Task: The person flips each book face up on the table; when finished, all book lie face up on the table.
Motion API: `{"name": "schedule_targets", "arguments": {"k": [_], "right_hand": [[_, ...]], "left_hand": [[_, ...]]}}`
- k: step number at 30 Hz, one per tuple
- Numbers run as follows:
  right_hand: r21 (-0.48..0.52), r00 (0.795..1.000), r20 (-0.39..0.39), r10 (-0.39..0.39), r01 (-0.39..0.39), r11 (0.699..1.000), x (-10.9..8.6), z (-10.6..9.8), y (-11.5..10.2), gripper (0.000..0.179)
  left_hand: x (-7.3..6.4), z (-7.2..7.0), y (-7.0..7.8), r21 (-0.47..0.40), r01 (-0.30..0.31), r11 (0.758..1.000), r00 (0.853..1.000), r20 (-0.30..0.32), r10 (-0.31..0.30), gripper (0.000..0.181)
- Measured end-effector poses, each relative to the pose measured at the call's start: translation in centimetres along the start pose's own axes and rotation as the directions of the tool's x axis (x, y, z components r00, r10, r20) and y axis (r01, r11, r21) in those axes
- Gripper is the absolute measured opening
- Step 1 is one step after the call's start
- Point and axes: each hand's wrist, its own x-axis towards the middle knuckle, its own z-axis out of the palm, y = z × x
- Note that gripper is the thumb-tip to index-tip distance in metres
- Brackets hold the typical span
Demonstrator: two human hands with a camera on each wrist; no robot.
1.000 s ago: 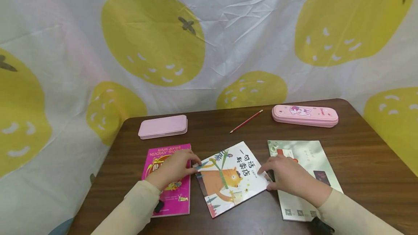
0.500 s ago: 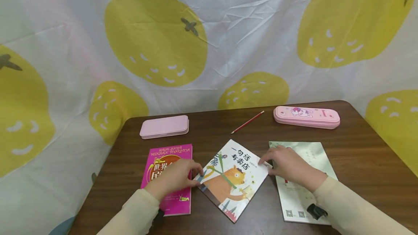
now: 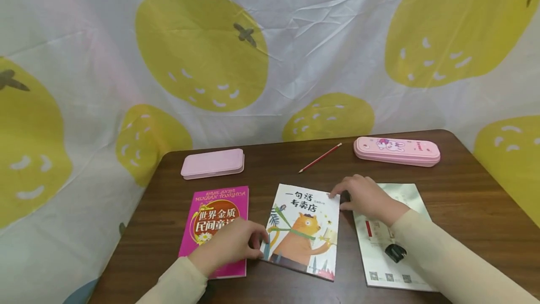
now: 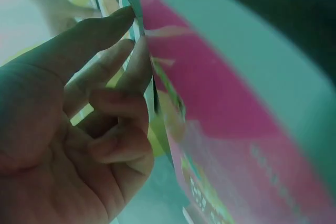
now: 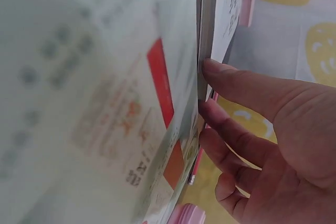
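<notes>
A white picture book [image 3: 303, 208] with an orange bear on its cover lies in the middle of the table, slightly turned. My left hand [image 3: 232, 245] holds its lower left edge between thumb and fingers, the forearm crossing a magenta book [image 3: 234, 196]. At the upper right corner, my right hand [image 3: 368, 201] grips the picture book's edge, above a pale green book [image 3: 379, 266]. In the left wrist view, the left thumb and fingertips meet the book's edge beside the magenta cover. The right wrist view has the right thumb [image 5: 236, 80] against the book's side.
Along the back of the brown table [image 3: 270, 165] lie a plain pink case [image 3: 213, 162], a red pencil [image 3: 319, 157] and a pink pencil case [image 3: 396, 150] with a rabbit print. A white curtain [image 3: 312, 60] with yellow fruit hangs behind.
The picture book has turned clockwise, its title edge now nearer the far side. My right hand has moved up and left with its corner; my left hand has moved slightly nearer me.
</notes>
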Motion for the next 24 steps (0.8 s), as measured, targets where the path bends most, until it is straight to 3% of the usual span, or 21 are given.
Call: {"name": "schedule_targets", "arguments": {"k": [15,24], "right_hand": [[0.008,1.000,0.002,-0.026,0.026,1.000,2.5,0.2,0.7,0.029],[-0.054,0.999,-0.049,-0.024,0.022,0.998,1.1,0.1,0.5,0.043]], "left_hand": [[-0.7,2.4,2.3,0.056,0.006,0.998,0.991,-0.132,0.001,0.026],[-1.2,2.4,2.2,0.103,0.028,0.994,0.986,-0.169,-0.010,0.023]]}}
